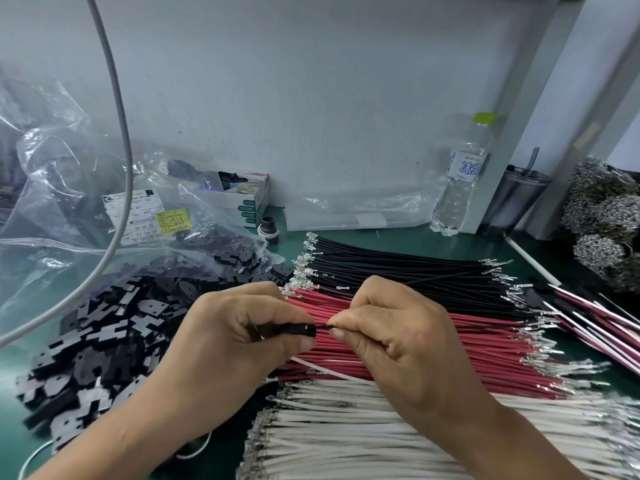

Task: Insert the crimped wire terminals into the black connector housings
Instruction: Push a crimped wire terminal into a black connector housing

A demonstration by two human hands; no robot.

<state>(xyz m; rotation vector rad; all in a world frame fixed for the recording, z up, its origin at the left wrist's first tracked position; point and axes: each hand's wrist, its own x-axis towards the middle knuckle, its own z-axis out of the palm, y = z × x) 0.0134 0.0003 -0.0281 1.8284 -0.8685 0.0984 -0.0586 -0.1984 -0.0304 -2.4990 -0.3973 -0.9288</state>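
The left hand (pixel 239 327) gripped a black housing (pixel 298 330), with the thumb under it and the curled fingers (pixel 277 308) above it. The housing lay with its long axis nearly level, from left to right, and its open end pointed to the right, toward the other hand. The right hand (pixel 391 327) pinched a black wire (pixel 433 328) between thumb and forefinger, just beside the mouth of the housing. The wire ran in the same line as the housing: its near end met the housing's opening, and the rest went away to the right, past the knuckles, over the red wires (pixel 485 344). How deep the terminal sat in the housing could not be told, because the fingertips hid it.

Under both hands the wires lay in three flat rows, all stretched left to right: black wires (pixel 398 268) beyond the fingers, red ones directly below them, white wires (pixel 346 431) nearer to the wrists. To the left of the left hand was a heap of housings (pixel 104 337), partly spilling from a plastic bag (pixel 69 188). Far behind the fingers, by the wall, stood a water bottle (pixel 460 178).
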